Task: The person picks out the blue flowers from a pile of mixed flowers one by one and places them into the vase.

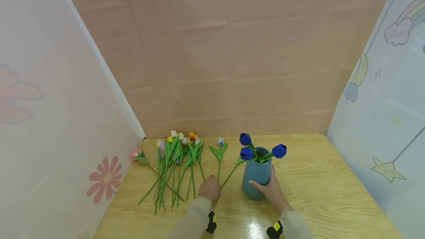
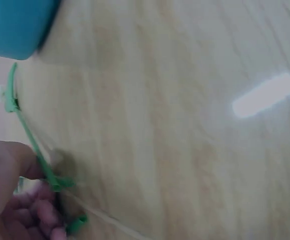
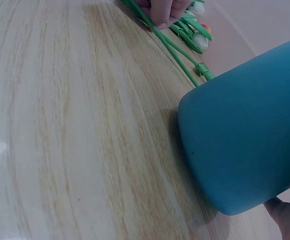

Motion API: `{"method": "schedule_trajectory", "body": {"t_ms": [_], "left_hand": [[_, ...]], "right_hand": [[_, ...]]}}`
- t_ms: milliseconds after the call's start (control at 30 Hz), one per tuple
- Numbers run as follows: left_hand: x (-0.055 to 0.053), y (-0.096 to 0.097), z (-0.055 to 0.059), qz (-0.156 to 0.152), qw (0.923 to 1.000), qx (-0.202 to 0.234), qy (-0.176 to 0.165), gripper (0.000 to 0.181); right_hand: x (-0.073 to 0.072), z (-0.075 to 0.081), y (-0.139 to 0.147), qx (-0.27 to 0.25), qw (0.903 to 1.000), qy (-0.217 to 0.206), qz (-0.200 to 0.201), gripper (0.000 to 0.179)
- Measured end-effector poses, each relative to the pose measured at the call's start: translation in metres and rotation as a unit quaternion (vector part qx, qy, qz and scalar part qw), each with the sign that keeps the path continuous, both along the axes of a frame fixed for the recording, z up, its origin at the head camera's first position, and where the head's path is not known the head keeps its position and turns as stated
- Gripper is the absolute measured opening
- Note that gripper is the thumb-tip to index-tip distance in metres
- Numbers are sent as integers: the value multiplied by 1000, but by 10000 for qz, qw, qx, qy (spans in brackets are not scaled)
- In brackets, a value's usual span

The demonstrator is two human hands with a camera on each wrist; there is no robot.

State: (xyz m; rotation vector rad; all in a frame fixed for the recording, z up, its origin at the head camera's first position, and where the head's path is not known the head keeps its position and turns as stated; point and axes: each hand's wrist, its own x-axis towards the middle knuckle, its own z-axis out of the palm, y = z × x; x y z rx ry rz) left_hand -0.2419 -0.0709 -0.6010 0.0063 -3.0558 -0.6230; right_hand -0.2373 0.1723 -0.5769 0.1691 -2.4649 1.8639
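Observation:
My right hand (image 1: 273, 191) grips the blue vase (image 1: 254, 185), its thumb across the front and its fingers round the right side. Three dark blue tulips (image 1: 279, 151) stand in the vase, leaning out over its rim. Left of the vase, my left hand (image 1: 210, 188) is down at the table with curled fingers at the lower ends of green stems (image 2: 32, 140). One stem belongs to a light blue tulip (image 1: 220, 142) lying on the table; the other runs toward the vase, which mostly hides its flower. Thumb and fingers pinch at these stems in the left wrist view.
Several tulips in white, yellow, orange and purple lie in a loose pile (image 1: 179, 154) on the wooden table (image 1: 315, 183) at the left. A pink rose (image 1: 135, 153) rests at the pile's far left. A brown backdrop (image 1: 229, 65) and printed side sheets (image 1: 66, 84) enclose the table.

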Motion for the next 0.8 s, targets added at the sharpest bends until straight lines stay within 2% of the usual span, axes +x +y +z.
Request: {"method": "schedule_trajectory", "body": {"t_ms": [167, 267, 400, 500, 600, 700, 800], "left_hand": [[-4, -6, 1, 164, 9941, 977, -447, 19], [-7, -12, 0, 184, 9908, 1273, -411, 26], [-9, -21, 2, 149, 9933, 1144, -71, 40], [-9, -27, 5, 152, 9954, 915, 224, 37], [-9, -32, 9, 179, 9958, 841, 328, 16], [-10, -35, 12, 265, 9968, 720, 236, 28], [-11, -36, 14, 518, 9964, 637, 188, 33]], "right_hand": [[-1, -3, 0, 0, 9999, 100, 8, 106], [-1, -4, 0, 9, 9999, 146, -19, 107], [0, -4, 1, -19, 9999, 144, -49, 106], [0, -4, 1, -29, 9999, 107, -41, 104], [-1, -3, 1, -20, 10000, 69, -32, 105], [-1, -2, 0, -18, 10000, 39, -5, 106], [0, 0, 0, -79, 10000, 1, 17, 107]]}}
